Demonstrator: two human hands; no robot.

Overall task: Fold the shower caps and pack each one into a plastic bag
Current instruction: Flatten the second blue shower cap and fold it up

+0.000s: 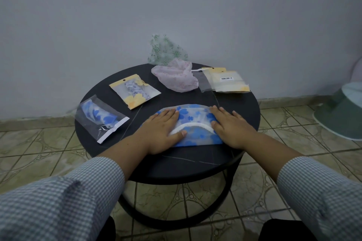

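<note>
Two shower caps are already lying packed in bags (101, 118) (135, 91) on the bench (176, 166). A blue cap (193, 115) is being pressed flat by both hands (163, 130) (232, 126), fingers straight. Pink (175, 78) and green (166, 50) caps are still waiting beside empty bags (225, 81).

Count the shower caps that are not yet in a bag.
3. The blue flowered cap lies flat under both hands at the table's near side; the pink cap sits crumpled at the far side; the green cap is behind it against the wall. None looks hidden.
</note>
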